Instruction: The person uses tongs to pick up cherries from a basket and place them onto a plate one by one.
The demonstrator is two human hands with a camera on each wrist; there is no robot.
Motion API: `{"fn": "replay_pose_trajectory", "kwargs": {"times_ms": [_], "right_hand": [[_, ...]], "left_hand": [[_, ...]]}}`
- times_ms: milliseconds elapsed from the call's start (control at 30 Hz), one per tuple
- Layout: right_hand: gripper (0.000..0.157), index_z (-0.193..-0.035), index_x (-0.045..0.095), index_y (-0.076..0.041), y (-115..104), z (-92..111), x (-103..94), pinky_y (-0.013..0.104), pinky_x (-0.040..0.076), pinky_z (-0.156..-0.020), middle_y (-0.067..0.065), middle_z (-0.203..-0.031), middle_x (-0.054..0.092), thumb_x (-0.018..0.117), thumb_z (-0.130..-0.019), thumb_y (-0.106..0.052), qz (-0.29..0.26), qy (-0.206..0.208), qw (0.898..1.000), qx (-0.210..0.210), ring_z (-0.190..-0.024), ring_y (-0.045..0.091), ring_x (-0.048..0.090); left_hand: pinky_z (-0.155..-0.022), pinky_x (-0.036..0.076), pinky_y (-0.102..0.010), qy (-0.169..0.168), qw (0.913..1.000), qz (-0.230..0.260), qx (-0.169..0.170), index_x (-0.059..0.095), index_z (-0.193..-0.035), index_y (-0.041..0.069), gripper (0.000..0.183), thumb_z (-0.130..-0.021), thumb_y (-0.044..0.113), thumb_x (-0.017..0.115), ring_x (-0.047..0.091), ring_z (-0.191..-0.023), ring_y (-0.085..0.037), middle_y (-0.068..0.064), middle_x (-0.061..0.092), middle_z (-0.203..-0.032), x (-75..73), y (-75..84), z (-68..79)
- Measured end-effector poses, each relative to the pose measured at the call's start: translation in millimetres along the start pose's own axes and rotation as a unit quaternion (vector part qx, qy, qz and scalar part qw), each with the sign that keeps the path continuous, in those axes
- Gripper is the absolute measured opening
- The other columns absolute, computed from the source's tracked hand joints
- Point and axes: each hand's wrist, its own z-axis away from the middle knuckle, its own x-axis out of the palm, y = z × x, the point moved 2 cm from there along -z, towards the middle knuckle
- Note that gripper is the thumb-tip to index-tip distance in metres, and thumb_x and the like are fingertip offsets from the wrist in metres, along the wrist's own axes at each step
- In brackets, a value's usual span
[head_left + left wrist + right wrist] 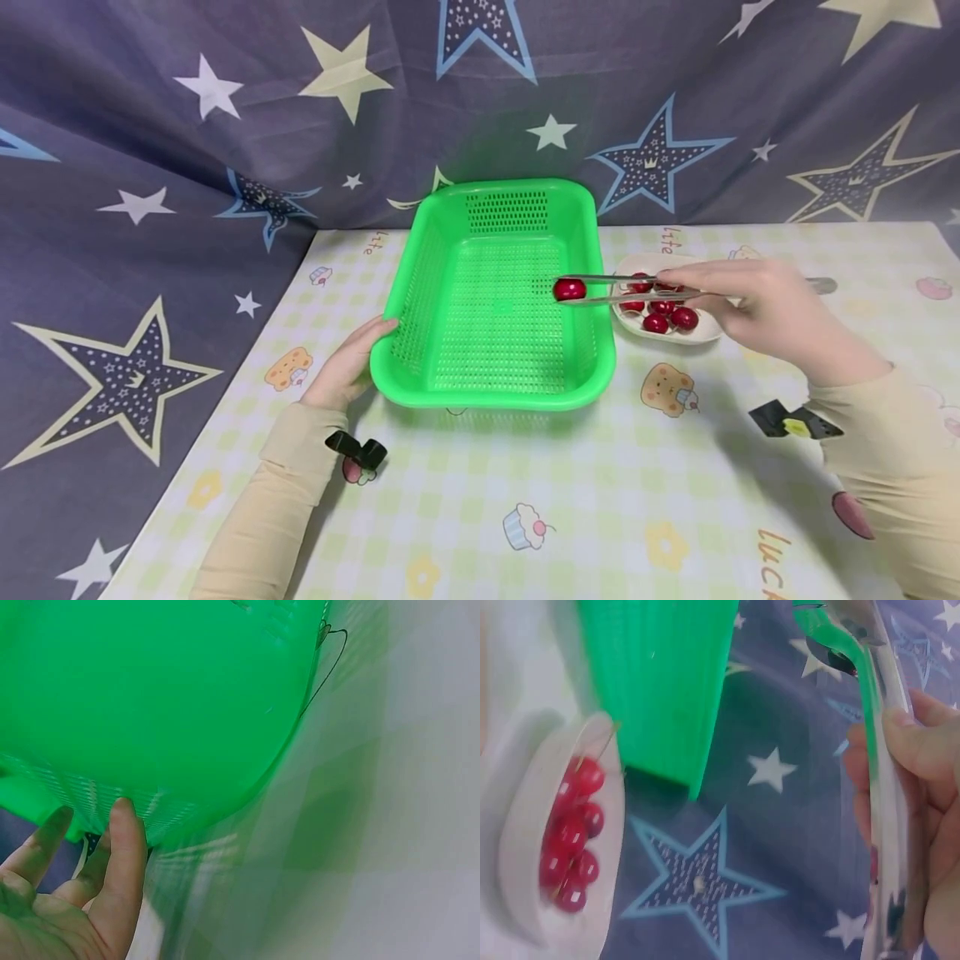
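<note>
A green plastic basket [491,398] with perforated walls stands on the table. My left hand [348,362] is at its left side, a fingertip on the rim; in the left wrist view the extended fingers [127,855] lie against the outer wall. My right hand [757,308] holds metal tongs [889,802] between thumb and fingers. A red cherry [570,289] is pinched between the tong tips, over the right part of the basket. Right of the basket, a white dish [678,337] holds several cherries [571,834], partly covered by the tongs and hand in the head view.
A checked tablecloth [465,500] printed with cakes and flowers covers the table. Behind and to the left hangs a dark curtain [262,133] with stars. The dish stands close beside the basket's right wall.
</note>
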Motion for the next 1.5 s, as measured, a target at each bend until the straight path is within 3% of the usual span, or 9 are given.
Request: {"fn": "replay_pose_trajectory", "kwargs": {"times_ms": [267, 433, 533, 700, 800, 867, 967, 1133, 1500], "right_hand": [[0.062, -0.112, 0.072, -0.016, 18.3, 28.0, -14.3, 0.003, 0.038, -0.072, -0.028, -0.113, 0.055, 0.074, -0.059, 0.016, 0.036, 0.005, 0.998, 0.058, -0.103, -0.028, 0.041], [0.055, -0.108, 0.073, -0.016, 27.0, 43.0, -19.6, 0.005, 0.039, -0.069, -0.019, -0.109, 0.064, 0.074, -0.062, 0.013, 0.067, 0.007, 0.994, 0.081, -0.098, -0.03, 0.041], [0.051, -0.106, 0.074, -0.014, 31.9, 53.0, -21.3, 0.009, 0.04, -0.063, -0.005, -0.103, 0.071, 0.076, -0.061, 0.011, 0.088, 0.002, 0.991, 0.102, -0.08, -0.026, 0.044], [0.05, -0.107, 0.073, -0.014, 41.4, 70.4, -23.7, 0.006, 0.038, -0.068, 0.014, -0.094, 0.072, 0.077, -0.063, 0.009, 0.11, -0.011, 0.98, 0.166, -0.089, -0.033, 0.035], [0.046, -0.108, 0.073, -0.012, 48.0, 78.8, -25.1, 0.012, 0.045, -0.069, 0.015, -0.096, 0.072, 0.077, -0.066, 0.008, 0.124, -0.022, 0.973, 0.195, -0.097, -0.014, 0.055], [0.043, -0.109, 0.072, -0.009, 52.8, 83.6, -27.0, 0.023, 0.048, -0.061, 0.017, -0.097, 0.071, 0.076, -0.069, 0.005, 0.132, -0.04, 0.966, 0.22, -0.08, 0.002, 0.065], [0.04, -0.113, 0.07, -0.006, 59.8, 89.7, -29.9, 0.029, 0.045, -0.051, 0.021, -0.099, 0.07, 0.073, -0.074, 0.003, 0.132, -0.069, 0.955, 0.256, -0.052, 0.012, 0.054], [0.04, -0.119, 0.065, -0.005, 68.5, 96.9, -32.4, 0.025, 0.035, -0.043, 0.026, -0.101, 0.067, 0.069, -0.08, 0.001, 0.128, -0.104, 0.943, 0.288, -0.04, 0.009, 0.026], [0.038, -0.117, 0.066, -0.006, 75.2, 99.7, -34.7, 0.027, 0.029, -0.041, 0.026, -0.093, 0.069, 0.067, -0.079, -0.001, 0.16, -0.142, 0.939, 0.269, -0.04, 0.012, 0.029]], "left_hand": [[-0.084, 0.052, -0.018, 0.005, 1.0, 0.004, 0.001, 0.021, -0.15, 0.004, 0.062, -0.1, 0.033, 0.045, 0.061, -0.09, -0.004, 0.008, 0.058, -0.106, -0.5, -1.4, -1.5], [-0.083, 0.053, -0.018, 0.008, 0.9999, 0.01, -0.002, 0.021, -0.15, 0.005, 0.062, -0.1, 0.032, 0.045, 0.061, -0.088, -0.004, 0.008, 0.058, -0.104, -0.5, -1.1, -0.8], [-0.083, 0.052, -0.018, 0.005, 1.0, 0.007, -0.004, 0.02, -0.15, 0.005, 0.062, -0.1, 0.032, 0.044, 0.061, -0.089, -0.004, 0.008, 0.058, -0.105, 0.5, -1.1, -0.6], [-0.084, 0.053, -0.019, 0.005, 1.0, 0.0, -0.008, 0.019, -0.151, 0.007, 0.063, -0.1, 0.034, 0.044, 0.06, -0.09, -0.004, 0.008, 0.056, -0.107, 1.4, -1.3, -0.5], [-0.085, 0.052, -0.019, 0.002, 1.0, -0.005, -0.004, 0.019, -0.15, 0.005, 0.062, -0.1, 0.034, 0.043, 0.061, -0.091, -0.004, 0.008, 0.056, -0.107, 2.0, -1.3, -0.8], [-0.085, 0.052, -0.019, -0.001, 1.0, -0.009, -0.002, 0.019, -0.15, 0.004, 0.062, -0.1, 0.033, 0.043, 0.061, -0.092, -0.005, 0.008, 0.057, -0.107, 2.5, -1.3, -0.8], [-0.085, 0.053, -0.02, -0.001, 0.9999, -0.012, 0.002, 0.02, -0.149, 0.003, 0.062, -0.101, 0.033, 0.042, 0.061, -0.091, -0.005, 0.008, 0.059, -0.105, 3.2, -0.9, -0.8], [-0.083, 0.053, -0.02, 0.002, 1.0, -0.005, 0.0, 0.019, -0.15, 0.003, 0.062, -0.1, 0.034, 0.042, 0.062, -0.089, -0.005, 0.008, 0.059, -0.103, 3.3, -0.8, -1.1], [-0.082, 0.054, -0.02, -0.013, 0.9998, 0.017, 0.0, 0.021, -0.148, 0.003, 0.059, -0.101, 0.032, 0.042, 0.063, -0.087, -0.006, 0.007, 0.061, -0.102, 3.4, -1.1, -0.5]]}}
